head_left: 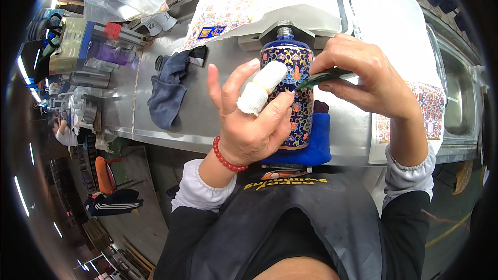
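Note:
A dark blue bottle with a dense floral pattern lies in front of me, its neck pointing away. My left hand is over its left side, a red bead bracelet at the wrist. One finger is wrapped in white bandage; the two outer fingers are spread apart. The left index fingertip rests at the bottle's patterned surface, with a small whitish speck beside it. Between its thumb and fingers, my right hand grips a dark green pointed tool, its tip on the pattern close to that fingertip. The tool's exact kind is unclear.
A blue cushion supports the bottle, whose neck end meets a metal rest. Patterned paper sheets lie on a tray behind, others at right. A grey cloth is left on the metal bench, near a sink at far right.

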Available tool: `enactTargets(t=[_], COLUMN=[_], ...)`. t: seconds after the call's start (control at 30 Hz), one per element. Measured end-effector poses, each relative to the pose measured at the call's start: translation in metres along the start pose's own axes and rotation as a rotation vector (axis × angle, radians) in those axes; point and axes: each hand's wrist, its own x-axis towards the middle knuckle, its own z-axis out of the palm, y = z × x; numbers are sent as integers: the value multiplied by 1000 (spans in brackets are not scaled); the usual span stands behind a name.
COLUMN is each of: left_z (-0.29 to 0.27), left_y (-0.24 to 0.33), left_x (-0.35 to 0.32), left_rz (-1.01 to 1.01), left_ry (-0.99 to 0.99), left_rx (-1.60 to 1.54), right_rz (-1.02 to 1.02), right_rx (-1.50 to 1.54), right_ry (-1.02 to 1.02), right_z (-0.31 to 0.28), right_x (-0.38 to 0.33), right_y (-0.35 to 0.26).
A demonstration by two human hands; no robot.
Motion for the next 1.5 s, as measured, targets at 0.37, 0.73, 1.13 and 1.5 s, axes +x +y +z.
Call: enactTargets(t=[0.37,0.73,1.13,1.5], left_z=[0,4,4,2], left_y=[-8,-9,-9,-10], left_x=[-3,-3,-3,-4], left_rz=[57,43,31,-40], left_ry=[-1,38,36,26], left_rx=[0,-14,-31,-111], right_rz=[28,-8,11,360], right_rx=[-24,-24,6,179], right_ry=[-20,5,-1,37], right_z=[0,2,3,4], right_x=[-2,1,0,-18], right_y=[-5,-4,-2,-1])
